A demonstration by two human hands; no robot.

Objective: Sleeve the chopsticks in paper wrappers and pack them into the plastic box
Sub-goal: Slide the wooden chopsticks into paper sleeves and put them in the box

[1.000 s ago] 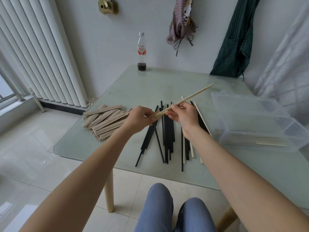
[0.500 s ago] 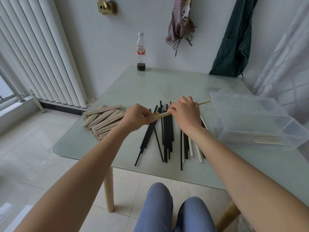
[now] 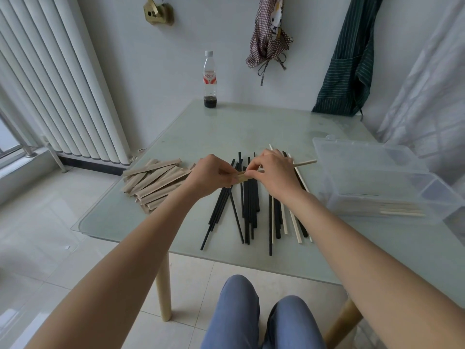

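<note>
My left hand pinches the open end of a brown paper wrapper above the table. My right hand grips a pale wooden chopstick pair whose left end meets that wrapper; the right end sticks out past my knuckles. Below my hands lie several loose black chopsticks and a few pale ones on the glass. A heap of brown paper wrappers sits to the left. The clear plastic box stands open at the right, with some pale sleeved chopsticks inside.
The glass table has rounded corners and a near edge just above my knees. A plastic bottle with dark liquid stands at the far edge. A white radiator stands to the left; aprons hang on the wall behind.
The pale chopstick pair dropped from a raised slant to nearly level. My right hand slid left along it, toward my left hand, so less of it shows between the hands.
</note>
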